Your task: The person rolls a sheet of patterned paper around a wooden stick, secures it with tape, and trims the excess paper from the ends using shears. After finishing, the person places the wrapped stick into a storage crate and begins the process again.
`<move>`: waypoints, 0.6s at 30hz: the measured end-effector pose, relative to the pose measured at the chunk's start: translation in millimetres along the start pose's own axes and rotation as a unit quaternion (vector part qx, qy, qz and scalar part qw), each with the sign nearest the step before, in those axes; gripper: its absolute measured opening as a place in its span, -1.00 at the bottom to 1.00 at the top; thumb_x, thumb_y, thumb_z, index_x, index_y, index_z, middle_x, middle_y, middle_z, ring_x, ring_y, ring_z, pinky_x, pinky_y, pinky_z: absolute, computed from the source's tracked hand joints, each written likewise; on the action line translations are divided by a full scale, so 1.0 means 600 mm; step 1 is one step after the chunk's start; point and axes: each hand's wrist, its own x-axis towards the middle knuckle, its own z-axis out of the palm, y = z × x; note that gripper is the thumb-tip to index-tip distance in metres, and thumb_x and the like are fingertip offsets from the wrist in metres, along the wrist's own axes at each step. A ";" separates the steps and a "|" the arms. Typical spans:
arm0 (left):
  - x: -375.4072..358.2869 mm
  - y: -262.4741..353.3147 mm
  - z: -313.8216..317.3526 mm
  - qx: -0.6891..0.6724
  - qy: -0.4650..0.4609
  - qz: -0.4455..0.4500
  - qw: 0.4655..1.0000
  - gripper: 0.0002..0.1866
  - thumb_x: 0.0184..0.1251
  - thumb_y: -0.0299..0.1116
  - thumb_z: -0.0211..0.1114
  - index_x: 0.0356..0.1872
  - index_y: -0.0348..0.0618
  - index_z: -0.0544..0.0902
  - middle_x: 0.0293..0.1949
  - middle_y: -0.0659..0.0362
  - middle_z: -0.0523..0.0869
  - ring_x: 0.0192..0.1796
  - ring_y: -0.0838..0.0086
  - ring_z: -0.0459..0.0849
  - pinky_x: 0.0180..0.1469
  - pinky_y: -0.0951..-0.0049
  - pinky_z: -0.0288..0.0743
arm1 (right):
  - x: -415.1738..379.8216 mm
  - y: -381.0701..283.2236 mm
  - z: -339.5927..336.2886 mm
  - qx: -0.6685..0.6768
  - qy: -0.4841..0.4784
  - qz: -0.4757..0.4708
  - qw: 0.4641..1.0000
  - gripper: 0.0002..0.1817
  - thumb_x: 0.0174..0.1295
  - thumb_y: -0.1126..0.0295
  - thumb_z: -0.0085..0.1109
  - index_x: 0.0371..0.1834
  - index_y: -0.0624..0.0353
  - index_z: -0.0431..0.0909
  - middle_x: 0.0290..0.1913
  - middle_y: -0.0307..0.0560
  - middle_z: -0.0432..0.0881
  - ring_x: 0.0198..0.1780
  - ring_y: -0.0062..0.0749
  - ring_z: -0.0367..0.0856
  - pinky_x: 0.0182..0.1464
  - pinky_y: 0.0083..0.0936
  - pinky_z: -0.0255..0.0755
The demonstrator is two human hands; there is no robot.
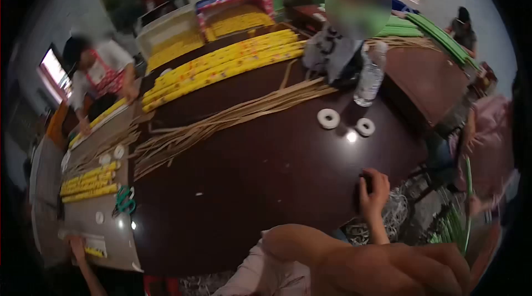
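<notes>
My right hand rests at the right edge of the dark brown table, back up, thumb apart from the loosely bent fingers, with nothing visible in it. Two white tape rolls lie above it, below a clear plastic bottle. My bare left arm crosses the bottom of the view, very near the camera. Its hand end is a blurred shape at the lower right, with no fingers to make out.
Brown paper strips and long yellow rolls lie across the table. Green scissors and short yellow rolls are at left. A co-worker handles a yellow roll; another person's hand is lower left. Green rolls lie far right.
</notes>
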 end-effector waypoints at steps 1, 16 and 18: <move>-0.003 -0.006 0.002 0.008 0.008 0.010 1.000 -0.66 0.54 -0.31 0.03 0.09 -0.38 0.56 0.00 -0.11 0.67 0.03 0.23 0.65 0.12 0.29 0.51 | 0.002 -0.012 -0.001 0.016 0.017 -0.001 1.000 -0.77 0.20 0.44 0.22 -0.06 0.16 0.59 -0.08 -0.02 0.64 -0.01 -0.05 0.53 0.02 -0.20 0.38; -0.002 -0.023 0.018 -0.022 0.028 0.043 0.998 -0.67 0.52 -0.32 0.05 0.09 -0.37 0.56 0.00 -0.11 0.66 0.03 0.22 0.64 0.12 0.29 0.50 | 0.243 0.071 0.074 -0.038 0.052 -0.016 0.998 -0.70 0.29 0.35 0.20 0.04 0.21 0.52 0.02 0.02 0.60 0.06 -0.05 0.55 0.08 -0.23 0.43; -0.001 -0.021 0.016 -0.021 0.028 0.043 0.998 -0.67 0.51 -0.33 0.05 0.09 -0.37 0.56 0.00 -0.11 0.66 0.04 0.22 0.64 0.12 0.29 0.50 | 0.241 0.084 0.108 -0.074 0.048 -0.036 0.995 -0.70 0.28 0.36 0.20 0.03 0.20 0.52 0.01 0.01 0.60 0.08 -0.05 0.53 0.09 -0.22 0.40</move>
